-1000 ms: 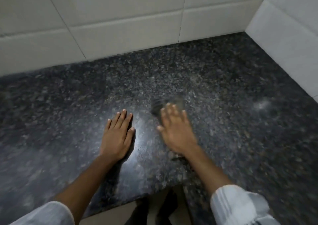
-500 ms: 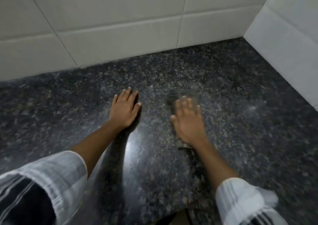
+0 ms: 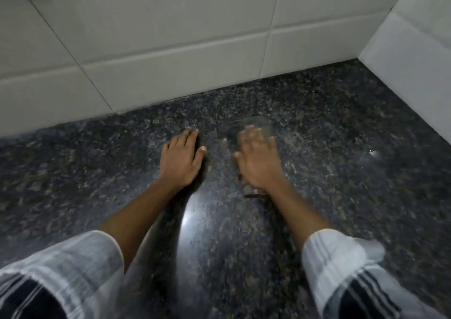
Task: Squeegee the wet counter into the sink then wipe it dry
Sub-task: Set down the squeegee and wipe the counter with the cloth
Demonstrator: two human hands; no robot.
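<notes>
— Where are your hands?

— Both of yours lie palm-down on the dark speckled table [image 3: 341, 172]. Your left hand [image 3: 180, 160] rests flat on the stone, fingers straight and together, thumb spread to the right.

— And the other?

— Your right hand [image 3: 258, 162] sits just right of it, blurred, fingers stretched forward over something flat and pale, a cloth [image 3: 258, 124] by the look of it, whose far edge shows past your fingertips and whose near edge peeks out under your wrist. You press on it with straight fingers; the blur hides any finer detail of the hold.

— Is the table wet?

— A bright sheen [image 3: 188, 218] glints on the stone between your forearms, and a small glint [image 3: 372, 151] lies to the right. White wall tiles [image 3: 170, 69] stand along the far edge and the right side. Your striped sleeves [image 3: 341, 265] are pushed up at the near edge.
</notes>
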